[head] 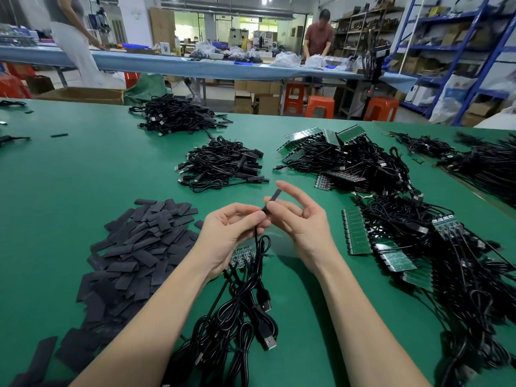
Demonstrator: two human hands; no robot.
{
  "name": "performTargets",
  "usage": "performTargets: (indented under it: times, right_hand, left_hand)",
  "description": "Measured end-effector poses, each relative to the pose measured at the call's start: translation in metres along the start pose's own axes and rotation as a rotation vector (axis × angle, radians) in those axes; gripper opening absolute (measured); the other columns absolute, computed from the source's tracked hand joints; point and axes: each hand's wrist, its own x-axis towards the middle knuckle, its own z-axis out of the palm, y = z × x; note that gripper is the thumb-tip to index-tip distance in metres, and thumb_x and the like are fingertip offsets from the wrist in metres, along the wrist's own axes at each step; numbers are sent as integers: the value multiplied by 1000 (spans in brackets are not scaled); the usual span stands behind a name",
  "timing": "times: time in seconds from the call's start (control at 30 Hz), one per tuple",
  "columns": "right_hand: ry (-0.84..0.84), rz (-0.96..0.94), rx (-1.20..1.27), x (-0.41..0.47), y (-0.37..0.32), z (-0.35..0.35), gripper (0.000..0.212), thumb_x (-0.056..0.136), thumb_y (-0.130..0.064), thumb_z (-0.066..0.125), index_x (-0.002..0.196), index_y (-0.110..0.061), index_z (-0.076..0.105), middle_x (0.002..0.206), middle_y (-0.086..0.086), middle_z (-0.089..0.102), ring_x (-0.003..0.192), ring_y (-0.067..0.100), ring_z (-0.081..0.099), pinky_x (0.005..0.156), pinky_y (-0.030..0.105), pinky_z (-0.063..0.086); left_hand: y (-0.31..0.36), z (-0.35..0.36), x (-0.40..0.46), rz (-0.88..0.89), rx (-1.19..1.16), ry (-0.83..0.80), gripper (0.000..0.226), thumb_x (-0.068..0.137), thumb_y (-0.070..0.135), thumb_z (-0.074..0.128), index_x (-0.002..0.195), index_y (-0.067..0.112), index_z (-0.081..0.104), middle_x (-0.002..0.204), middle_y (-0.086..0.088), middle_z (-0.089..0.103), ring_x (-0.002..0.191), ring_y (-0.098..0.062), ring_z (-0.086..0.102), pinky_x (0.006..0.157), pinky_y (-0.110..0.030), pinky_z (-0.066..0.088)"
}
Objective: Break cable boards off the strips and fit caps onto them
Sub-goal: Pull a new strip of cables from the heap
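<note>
Cap (275, 197) sits on a cable board held above the counter (69, 174), right hand (301, 219) fingers pinching it, left hand (234, 227) pinching the cable just below. Capping step looks in hand. Next: likely push cap fully home, drop on finished pile (223, 163).

**A cable assembly workshop**

I sit at a long green worktable (69, 177) on a factory floor. Heaps of black USB cables (223, 163) cover it, with green circuit-board strips (357, 231) and a pile of flat black caps (139, 247) beside them. Across the aisle runs a blue bench (167, 65) loaded with plastic bags of parts, where two other workers stand. Blue steel shelving (452, 46) stacked with cartons lines the right wall, and orange stools (319, 107) and cardboard boxes (83, 95) sit below the bench.
</note>
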Motion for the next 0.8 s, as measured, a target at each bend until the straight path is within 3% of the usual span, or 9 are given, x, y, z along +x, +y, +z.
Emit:
performTargets:
  times: [0.07, 0.17, 0.27, 0.57, 0.8]
  right_hand:
    - [30, -81, -66, -1, -1, 2, 44, 84, 0, 77, 121, -22, 68, 99, 14, 77, 82, 20, 73, 79, 28, 59]
    - [73, -154, -104, -1, 0, 6, 33, 85, 2, 76, 113, -15, 74, 93, 13, 77, 82, 19, 72, 76, 29, 60]
    - [105, -182, -151, 0, 1, 8, 26, 84, 1, 77, 106, -13, 77, 90, 12, 77, 85, 19, 70, 84, 34, 60]
    - [148, -157, -118, 0, 11, 10, 27, 81, -3, 81, 96, -25, 81, 88, 6, 78, 79, 14, 71, 80, 26, 59]
    - [190, -112, -47, 2, 18, 9, 25, 84, -4, 79, 106, -17, 78, 87, 11, 77, 74, 16, 70, 74, 25, 58]
  left_hand:
    - [0, -1, 0, -5, 3, 15, 17, 67, 10, 80, 83, 8, 77, 87, -19, 76, 76, -18, 74, 72, -21, 60]
    - [-1, -1, 0, -3, 8, 33, 19, 67, 9, 80, 86, 5, 75, 87, -20, 75, 75, -19, 74, 72, -21, 60]
    - [-1, 0, 1, 2, -3, 41, 21, 68, 8, 78, 88, 2, 74, 87, -20, 75, 76, -19, 75, 70, -21, 59]
    - [-5, -3, 3, 22, 41, 62, 23, 67, 9, 79, 88, 1, 74, 85, -21, 75, 76, -19, 74, 71, -20, 59]
    - [-4, -1, 5, 35, 92, 49, 28, 69, 7, 80, 94, 0, 70, 87, -21, 75, 75, -21, 75, 69, -22, 59]
